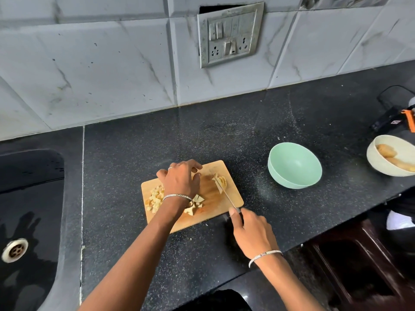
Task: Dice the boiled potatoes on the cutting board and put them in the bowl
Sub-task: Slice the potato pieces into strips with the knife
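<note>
A wooden cutting board (233, 196) lies on the black counter. A heap of diced potato (155, 197) sits at its left end, a few more cubes (197, 199) lie by my wrist, and sliced potato (222, 180) lies near the far right corner. My left hand (179, 179) hovers over the board's middle with fingers curled downward, holding nothing I can see. My right hand (251, 232) grips the handle of a knife (225, 191), whose blade lies across the sliced potato. A mint green bowl (294, 166), tilted and with nothing in it, stands right of the board.
A cream bowl (377, 160) holding whole boiled potatoes (386, 151) sits at the far right edge. A black sink (29, 198) with a metal drain lies at the left. A black and orange device (395, 120) rests at the back right. Tiled wall with a switch plate behind.
</note>
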The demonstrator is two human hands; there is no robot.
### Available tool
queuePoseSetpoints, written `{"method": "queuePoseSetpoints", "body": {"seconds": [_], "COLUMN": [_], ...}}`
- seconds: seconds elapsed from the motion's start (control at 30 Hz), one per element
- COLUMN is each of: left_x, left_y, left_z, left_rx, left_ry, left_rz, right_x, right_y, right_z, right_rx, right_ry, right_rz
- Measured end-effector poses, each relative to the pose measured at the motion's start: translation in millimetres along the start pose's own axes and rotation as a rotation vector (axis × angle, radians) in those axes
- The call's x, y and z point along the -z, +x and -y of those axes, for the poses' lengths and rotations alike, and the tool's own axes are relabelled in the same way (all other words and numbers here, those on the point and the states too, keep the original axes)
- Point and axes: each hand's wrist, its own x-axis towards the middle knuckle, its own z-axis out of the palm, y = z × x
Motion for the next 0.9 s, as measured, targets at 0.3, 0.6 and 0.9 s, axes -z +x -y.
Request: {"method": "queuePoseSetpoints", "body": {"seconds": [0.3,0.6,0.9], "left_x": [-18.9,-25.8,-26.8], "left_y": [29.5,31.9,22.1], "left_z": [-16.7,-8.5,0.0], "left_rx": [-0.224,-0.315,-0.261], "left_ry": [0.136,0.147,0.168], "left_rz": [0.314,0.259,0.159], "right_x": [11.1,10.7,-3.1], "right_y": [5.9,10.1,16.1], "right_z": [-21.1,-16.2,-17.3], "right_rx": [-0.070,-0.061,-0.005], "right_ry": [0.160,0.202,0.194], "right_rz": [-0.041,0.013,0.003]}}
